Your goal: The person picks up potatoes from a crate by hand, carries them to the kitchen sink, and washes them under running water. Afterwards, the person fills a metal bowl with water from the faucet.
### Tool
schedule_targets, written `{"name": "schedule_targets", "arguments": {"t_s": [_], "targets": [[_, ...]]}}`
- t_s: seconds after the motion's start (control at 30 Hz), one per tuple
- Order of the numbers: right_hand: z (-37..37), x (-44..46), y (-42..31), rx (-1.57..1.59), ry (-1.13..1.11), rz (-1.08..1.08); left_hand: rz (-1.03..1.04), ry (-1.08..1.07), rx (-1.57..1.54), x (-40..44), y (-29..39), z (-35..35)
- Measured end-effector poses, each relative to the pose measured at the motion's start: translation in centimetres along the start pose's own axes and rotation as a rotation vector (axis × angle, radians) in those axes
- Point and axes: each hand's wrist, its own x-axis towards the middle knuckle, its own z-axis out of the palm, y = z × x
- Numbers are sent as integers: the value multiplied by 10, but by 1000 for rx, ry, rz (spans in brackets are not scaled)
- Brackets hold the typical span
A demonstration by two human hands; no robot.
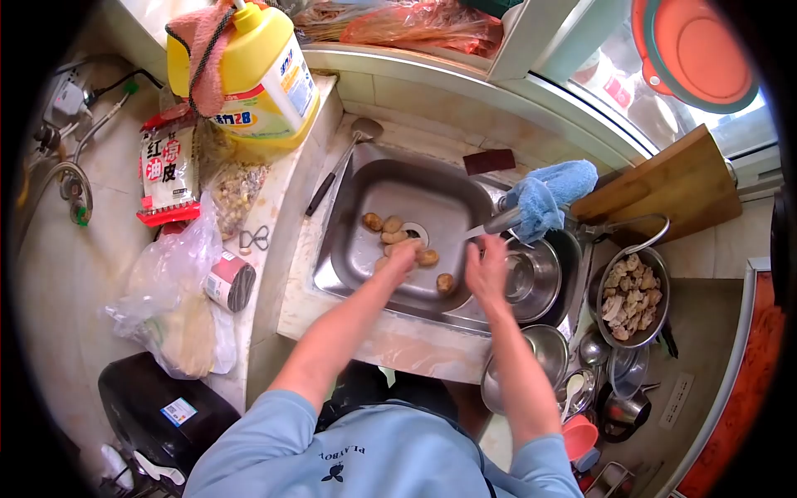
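Several small brown potatoes point(445, 284) lie in the steel sink basin point(357, 187), most of them clustered around the drain point(413, 230). My left hand point(404, 256) is down among that cluster, its fingers closed on a potato that they largely cover. To the right, my right hand point(487, 267) is over the divider between the two basins, just below the faucet spout point(496, 224). Its thumb and fingers are apart, with nothing visible in them. A steel bowl point(544, 282) sits in the right-hand basin beside this hand. A blue cloth point(552, 195) hangs over the faucet.
A spatula point(334, 176) lies along the sink's left rim. At right stand a pan of meat chunks point(631, 297) and a leaning cutting board point(660, 195). Left are a yellow detergent jug point(249, 83), a can point(230, 282) and plastic bags point(178, 299). Another steel bowl point(540, 344) juts out near my right forearm.
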Motion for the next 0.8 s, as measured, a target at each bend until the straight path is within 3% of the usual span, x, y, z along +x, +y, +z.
{"name": "schedule_targets", "arguments": {"t_s": [0.03,0.07,0.1,0.13,0.17,0.2,0.27,0.3,0.37,0.43,0.47,0.5,0.53,0.57,0.6,0.67,0.7,0.73,0.77,0.8], "targets": [[36,-1,12,302,-140,315,-117,1,-87,-17,11,19],[37,9,-25,1052,-133,833,-118,2,-90,-11,0,28],[49,11,-32,1052,-135,831,-68,-186,-385,5,-16,33],[63,14,-32,1416,-76,969,-13,-380,-677,22,-27,34],[77,14,-28,1781,-5,1103,-16,-382,-677,31,-30,32],[95,12,-17,1778,6,1107,-20,-389,-722,41,-32,31],[119,11,15,2064,-55,858,-52,-427,-812,67,-38,38],[121,13,18,1733,-29,959,-99,-653,-802,94,-52,21],[91,27,-12,33,-207,475,-193,-578,-674,15,2,53],[78,24,-46,125,-191,794,-269,-520,-534,-30,51,63],[108,4,-41,178,-68,479,-287,-535,-522,-21,43,59],[134,-11,-30,217,51,155,-153,-495,-574,1,27,53],[130,-4,-28,204,65,171,-23,-453,-625,22,9,47],[123,9,-30,225,-33,328,103,-399,-674,29,-4,40],[117,22,-26,245,-121,482,83,-415,-665,21,3,41],[120,24,-9,341,-134,541,-237,-741,-640,-10,27,48],[123,24,-5,454,-151,582,-261,-758,-630,-11,29,45],[136,16,-17,446,-139,595,-138,-547,-585,-11,29,36],[156,4,-39,-139,69,381,-7,-332,-533,-10,31,33],[165,-7,-52,-718,260,145,-19,-333,-527,-15,31,37]]}}
